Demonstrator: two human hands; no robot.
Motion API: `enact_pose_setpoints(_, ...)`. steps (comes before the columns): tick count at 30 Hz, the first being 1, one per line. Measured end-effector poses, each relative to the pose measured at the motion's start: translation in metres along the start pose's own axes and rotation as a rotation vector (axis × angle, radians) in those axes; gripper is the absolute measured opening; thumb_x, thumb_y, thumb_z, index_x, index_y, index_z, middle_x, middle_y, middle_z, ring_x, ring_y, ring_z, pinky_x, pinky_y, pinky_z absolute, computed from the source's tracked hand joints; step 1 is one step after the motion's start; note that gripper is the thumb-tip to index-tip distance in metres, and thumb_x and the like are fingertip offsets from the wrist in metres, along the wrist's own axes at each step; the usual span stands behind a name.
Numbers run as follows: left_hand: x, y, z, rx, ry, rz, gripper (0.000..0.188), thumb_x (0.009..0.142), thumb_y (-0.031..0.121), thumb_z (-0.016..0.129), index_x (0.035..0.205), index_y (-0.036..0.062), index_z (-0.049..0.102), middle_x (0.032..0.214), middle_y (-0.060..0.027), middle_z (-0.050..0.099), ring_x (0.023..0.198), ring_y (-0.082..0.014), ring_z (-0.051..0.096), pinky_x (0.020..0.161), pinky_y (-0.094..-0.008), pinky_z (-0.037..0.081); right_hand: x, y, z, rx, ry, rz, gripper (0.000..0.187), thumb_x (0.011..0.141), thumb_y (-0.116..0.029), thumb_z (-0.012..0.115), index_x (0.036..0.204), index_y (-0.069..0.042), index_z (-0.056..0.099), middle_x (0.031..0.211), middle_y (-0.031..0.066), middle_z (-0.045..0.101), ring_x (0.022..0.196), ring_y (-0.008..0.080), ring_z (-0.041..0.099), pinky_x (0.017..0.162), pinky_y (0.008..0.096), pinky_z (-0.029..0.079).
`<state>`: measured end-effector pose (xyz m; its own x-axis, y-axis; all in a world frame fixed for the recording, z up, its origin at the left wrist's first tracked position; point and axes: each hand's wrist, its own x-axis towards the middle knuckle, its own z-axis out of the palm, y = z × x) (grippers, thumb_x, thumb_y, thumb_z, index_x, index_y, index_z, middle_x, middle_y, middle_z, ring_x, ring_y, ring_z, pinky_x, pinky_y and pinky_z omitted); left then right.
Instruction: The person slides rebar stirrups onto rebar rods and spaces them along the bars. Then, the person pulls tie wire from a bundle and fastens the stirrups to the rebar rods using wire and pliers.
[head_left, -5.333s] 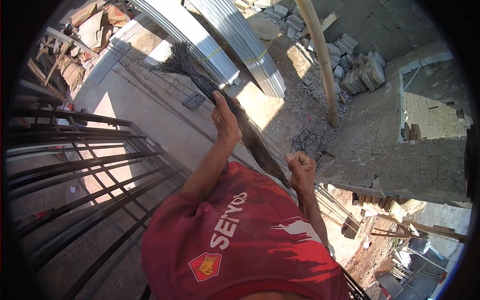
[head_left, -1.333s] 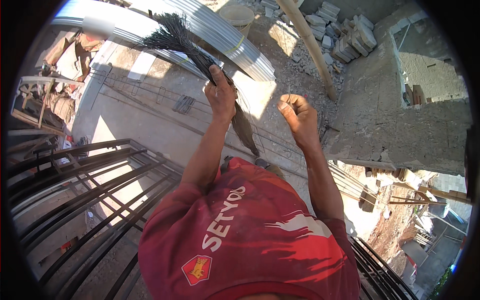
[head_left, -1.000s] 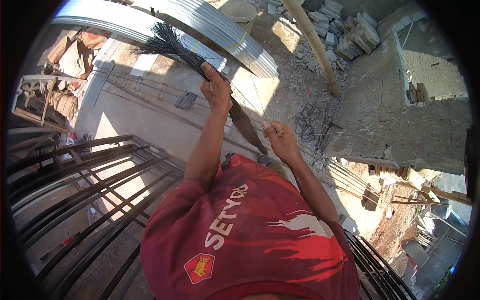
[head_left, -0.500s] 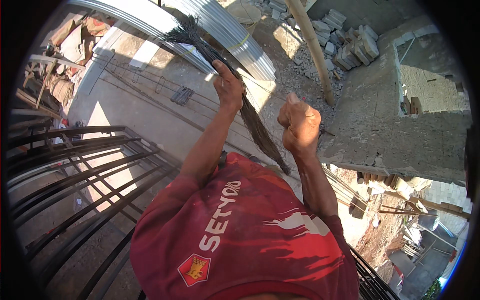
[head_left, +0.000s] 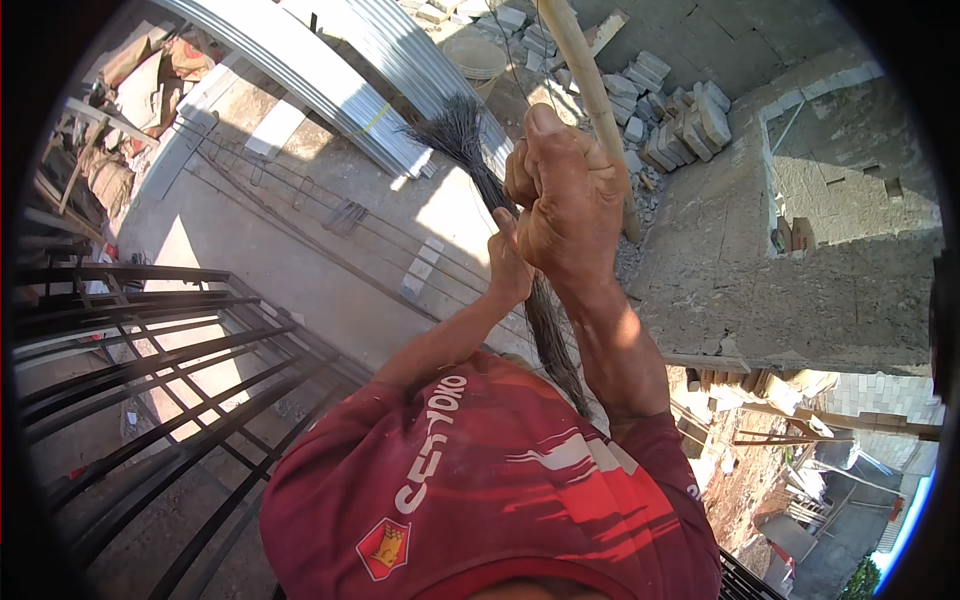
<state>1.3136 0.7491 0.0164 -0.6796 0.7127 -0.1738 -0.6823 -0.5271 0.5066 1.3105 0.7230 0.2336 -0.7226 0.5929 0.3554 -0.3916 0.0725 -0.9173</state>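
A long bundle of thin dark wires [head_left: 545, 325] slants across the space in front of my chest, its upper end splayed out like a brush. My left hand [head_left: 510, 262] is closed round the bundle near its middle. Closer to the camera, my right hand [head_left: 572, 190] makes a tight fist with the thumb on top, and it covers part of the bundle behind it. From the top of this fist a thin dark wire [head_left: 515, 62] appears to run upward; its end inside the fingers is hidden.
Dark metal bars [head_left: 180, 365] form a grille at my left. Below lie corrugated metal sheets [head_left: 350, 95], long thin rods [head_left: 290, 225] and a pale block [head_left: 422, 268]. A bamboo pole [head_left: 590, 85], stacked grey blocks [head_left: 690, 125] and a rough concrete wall [head_left: 800, 300] stand to the right.
My right fist has risen up and left, from beside the bundle to in front of it. My left hand has moved right and down with the bundle, which now hangs steeper.
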Motion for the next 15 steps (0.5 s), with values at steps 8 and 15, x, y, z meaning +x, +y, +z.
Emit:
enact_pose_setpoints(8,0.054,0.040,-0.018,0.271,0.325,0.200,0.051,0.096,0.051,0.037,0.064,0.0110,0.039,0.059,0.0054,0.039,0.052,-0.0061,0.033,0.047,-0.0260,0.027,-0.003,-0.040,-0.088,-0.736,-0.076,0.157,0.042,0.092,-0.022,0.054,0.055,-0.005,0.047,0.049,-0.0094,0.033,0.047,0.0012,0.026,0.041,0.0240,0.019)
enact_pose_setpoints(15,0.053,0.091,0.030,0.645,0.231,0.648,0.051,0.097,0.048,0.034,0.067,0.0066,0.035,0.063,0.0049,0.035,0.059,-0.0077,0.035,0.053,-0.0255,0.028,-0.104,0.012,-0.156,-0.607,0.237,0.421,0.043,0.094,-0.025,0.053,0.054,-0.013,0.041,0.052,-0.0084,0.033,0.049,0.0019,0.026,0.044,0.0241,0.020)
